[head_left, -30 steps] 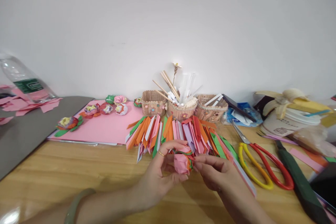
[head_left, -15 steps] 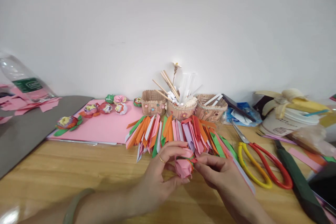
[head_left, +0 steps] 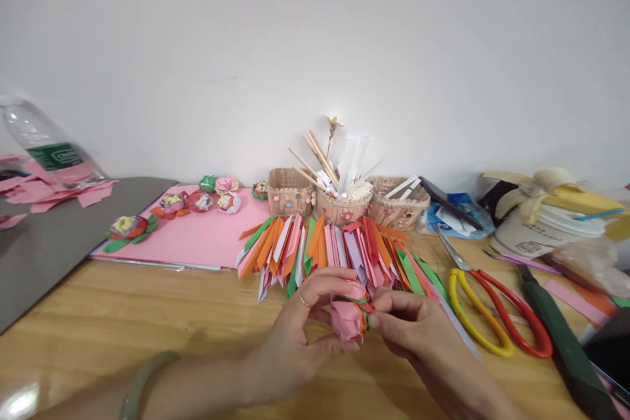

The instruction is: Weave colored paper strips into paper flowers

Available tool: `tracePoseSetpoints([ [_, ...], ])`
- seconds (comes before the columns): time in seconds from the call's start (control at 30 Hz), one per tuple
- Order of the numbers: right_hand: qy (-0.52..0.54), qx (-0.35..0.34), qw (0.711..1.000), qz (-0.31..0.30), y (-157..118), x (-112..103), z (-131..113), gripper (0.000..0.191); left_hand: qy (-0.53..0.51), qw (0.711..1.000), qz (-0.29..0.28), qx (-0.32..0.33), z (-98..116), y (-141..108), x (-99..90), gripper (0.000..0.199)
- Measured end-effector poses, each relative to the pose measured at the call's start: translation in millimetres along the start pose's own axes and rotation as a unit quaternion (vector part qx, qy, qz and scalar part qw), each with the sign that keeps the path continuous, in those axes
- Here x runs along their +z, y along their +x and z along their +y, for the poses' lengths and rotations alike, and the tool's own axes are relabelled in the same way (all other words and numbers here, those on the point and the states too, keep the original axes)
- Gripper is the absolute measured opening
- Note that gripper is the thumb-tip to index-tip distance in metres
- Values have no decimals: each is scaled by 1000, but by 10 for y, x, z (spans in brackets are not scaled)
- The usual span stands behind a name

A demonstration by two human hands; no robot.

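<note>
Between my hands, above the front of the wooden table, is a folded paper flower (head_left: 346, 319), mostly pink with green, red and orange layers on its right side. My left hand (head_left: 300, 335) curls around it, thumb below and fingers above. With thumb and forefinger, my right hand (head_left: 411, 325) pinches the flower's right edge, at its red and green petals. The fingertips partly hide those petals. Just behind my hands lies a row of folded paper strips (head_left: 319, 249) in orange, pink, green, white, red and purple.
Finished paper flowers (head_left: 128, 230) sit on pink paper (head_left: 197, 239) at left. Decorated baskets (head_left: 344, 207) holding sticks stand by the wall. At right are scissors (head_left: 480, 305), a dark green tool (head_left: 556, 335), a lidded cup (head_left: 536, 230) and banana peel (head_left: 546, 187). A plastic bottle (head_left: 54, 151) leans at far left.
The view has shifted slightly. My right fingertips have moved a little down along the flower's right edge, and more of its green and orange layers shows. My left hand keeps its hold.
</note>
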State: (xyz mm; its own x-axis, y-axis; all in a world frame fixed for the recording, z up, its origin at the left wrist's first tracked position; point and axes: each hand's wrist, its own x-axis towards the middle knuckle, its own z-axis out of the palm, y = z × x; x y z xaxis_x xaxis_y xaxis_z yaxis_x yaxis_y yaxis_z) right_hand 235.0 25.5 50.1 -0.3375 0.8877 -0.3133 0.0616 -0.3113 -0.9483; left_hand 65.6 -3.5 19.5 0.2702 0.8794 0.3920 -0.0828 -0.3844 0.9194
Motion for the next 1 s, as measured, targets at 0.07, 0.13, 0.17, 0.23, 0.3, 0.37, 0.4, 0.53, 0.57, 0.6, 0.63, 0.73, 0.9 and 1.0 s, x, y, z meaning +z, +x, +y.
tracePoseSetpoints([
  [0.07,13,3,1000,-4,-4,5,-16,28,-3,1000,1,3,-4,-2,1,46],
  [0.13,20,9,1000,0,-5,9,-23,28,-3,1000,3,6,-10,-7,1,46],
  [0.17,22,11,1000,4,-5,12,-24,28,-2,1000,6,8,-14,-10,0,46],
  [0.23,25,14,1000,11,-6,16,-21,28,0,1000,13,7,-24,-16,-3,46],
  [0.3,20,13,1000,10,-7,19,-16,27,0,1000,19,6,-33,-22,-6,46],
  [0.37,18,16,1000,5,-9,19,-13,27,-4,1000,20,5,-39,-27,-8,47],
  [0.4,18,18,1000,4,-10,18,-11,26,-8,1000,20,4,-40,-29,-7,47],
  [0.53,24,20,999,8,-7,11,-1,25,-35,999,7,2,-33,-34,3,47],
  [0.57,25,18,999,9,-5,11,0,25,-35,999,6,7,-30,-34,6,47],
  [0.6,28,18,999,9,-2,11,0,25,-33,999,7,14,-27,-33,8,48],
  [0.63,32,17,999,10,0,12,-2,25,-29,999,6,18,-24,-32,9,48],
  [0.73,44,13,999,8,-3,20,-16,24,-18,999,4,29,-16,-26,4,48],
  [0.9,53,18,998,2,-20,30,-26,26,1,999,-1,38,-9,-12,-9,48],
  [1.0,47,15,999,0,-19,24,-17,29,1,999,2,46,-11,-13,-7,48],
])
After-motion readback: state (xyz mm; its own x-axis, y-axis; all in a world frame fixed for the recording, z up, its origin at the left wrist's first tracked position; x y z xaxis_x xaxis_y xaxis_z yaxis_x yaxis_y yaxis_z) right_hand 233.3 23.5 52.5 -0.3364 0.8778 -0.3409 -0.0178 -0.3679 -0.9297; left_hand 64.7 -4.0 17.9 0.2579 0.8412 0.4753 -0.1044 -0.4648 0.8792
